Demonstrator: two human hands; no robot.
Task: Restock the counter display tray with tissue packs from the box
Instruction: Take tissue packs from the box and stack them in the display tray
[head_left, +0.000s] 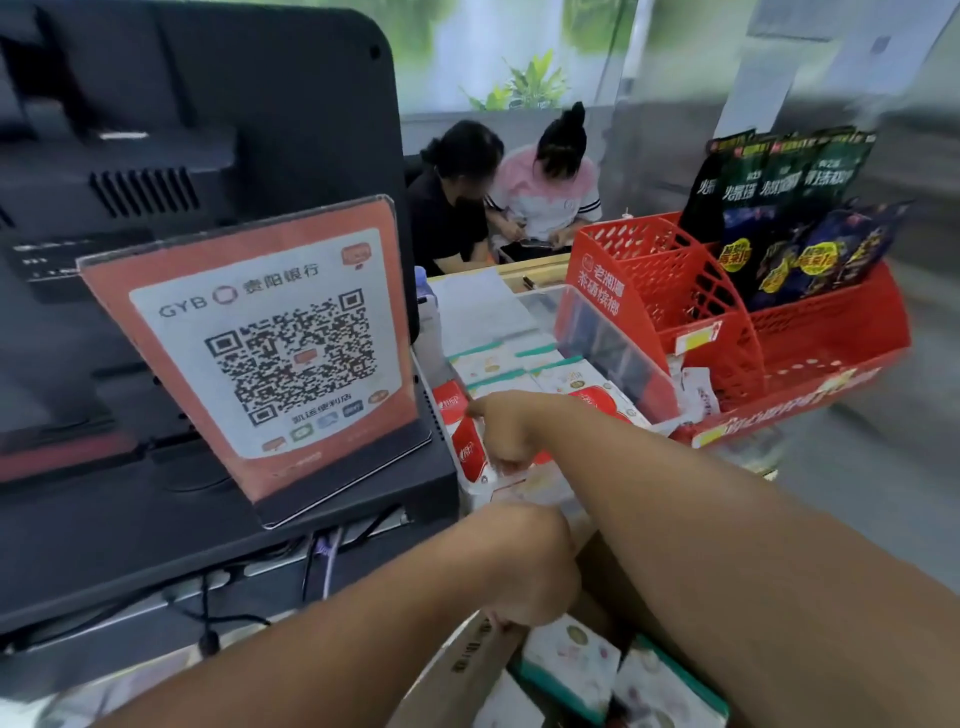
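Note:
A clear display tray sits on the counter between the black register and a red basket. It holds white and green tissue packs at the back and red and white tissue packs at the front. My right hand is in the tray with curled fingers on a red and white pack. My left hand grips the flap of the cardboard box below. More white and green packs lie inside that box.
A QR code payment sign stands on the black register at left. A red basket with dark snack bags sits right of the tray. Two people sit behind the counter.

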